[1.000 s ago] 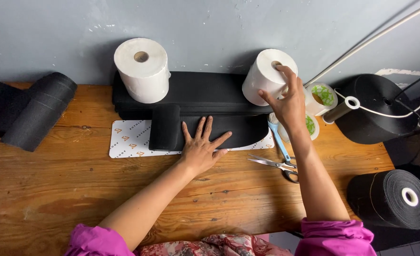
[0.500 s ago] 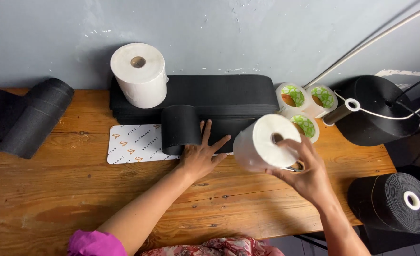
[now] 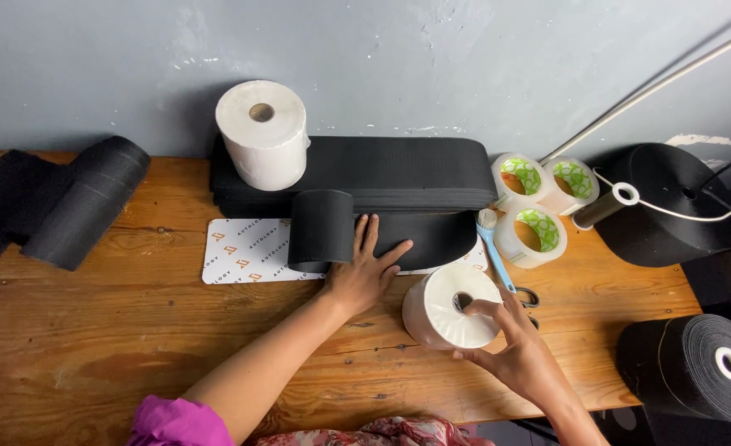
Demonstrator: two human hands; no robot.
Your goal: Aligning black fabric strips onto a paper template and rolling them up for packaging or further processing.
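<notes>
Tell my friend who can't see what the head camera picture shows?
A person's right hand holds a white roll on its side over a wooden table, a finger in its core. The left hand lies flat on black fabric beside a small black roll.

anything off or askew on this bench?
Nothing spilled or damaged. One white roll lies tipped on its side in the right hand, while the other white roll stands upright on the black stack.

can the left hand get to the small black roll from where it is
Probably yes: the left hand lies flat on the black fabric right beside the small black roll, with nothing between them.
</notes>
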